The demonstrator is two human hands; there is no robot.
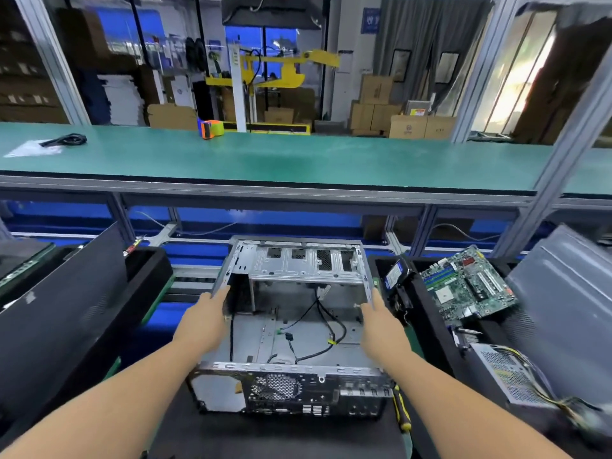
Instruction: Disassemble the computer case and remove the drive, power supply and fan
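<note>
Grey sheet metal fills the middle of my view: the computer case point(291, 326) lies on its side with the open face up, on the dark mat at the near edge of the workbench, between two black bins. My left hand point(205, 316) lies against the case's left wall with fingers stretched along the top rim, and my right hand point(377, 313) does the same on the right wall; both look extended rather than curled, and whether the thumbs hook over the rims I cannot tell. The case looks stripped already: the motherboard point(470, 286) and the drive point(395, 276) sit in the bin at the right edge, with the power supply point(510, 376) nearer to me in that same bin. Only loose black cables point(318, 329) remain on the case floor. As I judge it, the risk now is in lifting or sliding the shell: flat palms on thin walls could slip, the sheet edges could cut, and the dangling cables could snag on the drive cage. The yellow-handled screwdriver point(402, 409), just beside the near right corner of the case, could be knocked off. The case's long axis runs away from me, rear port panel facing me, drive cage at the far end.
</note>
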